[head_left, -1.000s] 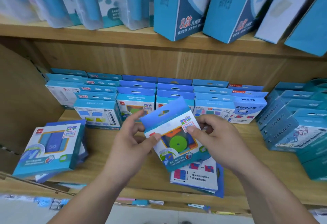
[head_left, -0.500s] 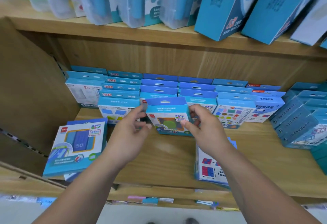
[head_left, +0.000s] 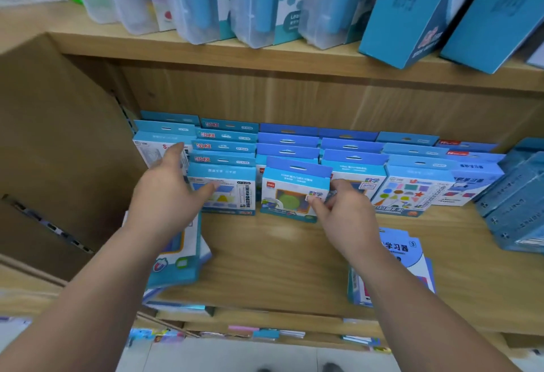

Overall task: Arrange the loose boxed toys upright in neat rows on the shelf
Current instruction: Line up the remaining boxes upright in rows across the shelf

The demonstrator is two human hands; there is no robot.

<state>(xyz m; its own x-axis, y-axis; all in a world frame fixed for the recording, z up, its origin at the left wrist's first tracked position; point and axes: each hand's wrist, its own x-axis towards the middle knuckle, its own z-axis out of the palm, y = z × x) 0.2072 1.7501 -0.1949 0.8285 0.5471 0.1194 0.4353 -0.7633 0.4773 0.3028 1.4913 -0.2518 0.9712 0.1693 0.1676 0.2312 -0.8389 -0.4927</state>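
**Item:** green-disc box, boxed toy, blue card with a hang tab.

**Location:** It is standing at the front of a middle row on the shelf. It is sitting just beside the yellow-shape box and slightly askew to it.

**Right hand**: It is pinching the box's lower right corner between thumb and curled fingers.

**Left hand**: It is lying open with straight fingers and holding nothing. The thumb is touching the face of the yellow-shape box, and the forefinger is reaching toward the leftmost row.

**Step in hand, as judged:** The person is seating the box upright at the head of its row.

**Handling notes:**
- The right hand is gripping low and to one side, which is likely turning the box. Pressing the base flat to the shelf and squaring the face to the neighbouring fronts would be the better course before letting go.
- The left hand is bracing the adjoining row, which is worth keeping up because light card boxes tip in a chain.
- The picture is blurring here, so whether the base is fully down cannot be told.

**Outstanding stock:** A left pile and a right pile are lying flat near the shelf's front edge, awaiting the same treatment.
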